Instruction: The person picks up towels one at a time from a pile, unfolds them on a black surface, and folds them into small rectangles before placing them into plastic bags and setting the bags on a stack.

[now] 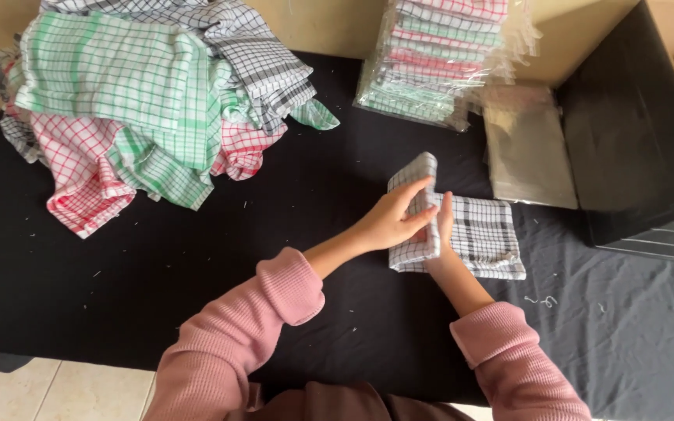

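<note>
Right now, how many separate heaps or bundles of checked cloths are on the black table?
3: a loose pile far left, a plastic-wrapped stack at the back, and one folded cloth under both hands, left hand, right hand. Cloths within the heaps can't be counted.

**Looked like a small home packing setup for kitchen towels**

It wasn't a factory floor, more a back-room workshop. A black-covered table (118, 265) sat on pale floor tiles (56, 390), with a loose heap of checked cloths (142, 101), a stack of bagged ones (438, 58), spare clear bags (528, 148) and a cardboard box (626, 117).
</note>
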